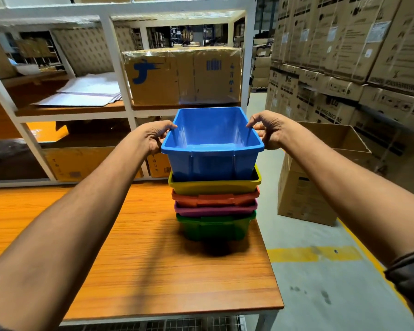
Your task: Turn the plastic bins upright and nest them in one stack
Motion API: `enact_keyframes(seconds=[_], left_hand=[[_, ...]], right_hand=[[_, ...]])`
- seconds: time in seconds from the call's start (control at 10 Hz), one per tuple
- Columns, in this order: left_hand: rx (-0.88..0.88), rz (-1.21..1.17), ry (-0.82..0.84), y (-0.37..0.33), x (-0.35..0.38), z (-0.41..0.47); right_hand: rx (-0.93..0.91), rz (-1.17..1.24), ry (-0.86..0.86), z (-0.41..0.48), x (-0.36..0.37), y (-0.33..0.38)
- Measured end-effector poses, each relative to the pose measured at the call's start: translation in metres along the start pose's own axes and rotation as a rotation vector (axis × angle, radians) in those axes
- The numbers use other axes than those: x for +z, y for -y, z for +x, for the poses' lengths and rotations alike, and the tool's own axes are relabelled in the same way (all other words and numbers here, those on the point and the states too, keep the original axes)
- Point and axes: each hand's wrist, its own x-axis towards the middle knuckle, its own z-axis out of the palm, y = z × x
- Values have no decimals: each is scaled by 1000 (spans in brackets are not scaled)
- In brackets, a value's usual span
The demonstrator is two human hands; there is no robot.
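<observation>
An upright blue bin (pixel 213 161) sits partly down inside a yellow bin (pixel 215 186), its rim well above it. Below the yellow one are nested an orange bin (pixel 215 199), a purple bin (pixel 215 209) and a green bin (pixel 214 226), which stands on the wooden table (pixel 153 259). My left hand (pixel 157 137) grips the blue bin's left rim, thumb on the inside. My right hand (pixel 265 130) grips its right rim the same way. The blue bin is empty.
The stack stands near the table's far right corner. White shelving (pixel 120 75) behind holds a wrapped cardboard box (pixel 184 77) and flat sheets. An open carton (pixel 320 173) stands on the floor at right, with stacked cartons (pixel 356 56) beyond.
</observation>
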Motion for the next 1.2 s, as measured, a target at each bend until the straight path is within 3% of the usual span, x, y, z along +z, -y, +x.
enact_keyframes(seconds=[0.7, 1.2], left_hand=[[-19, -162, -19, 32, -3, 9], [185, -224, -129, 62, -24, -9]], right_hand=[[21, -17, -107, -1, -5, -26], [-49, 87, -198, -37, -12, -51]])
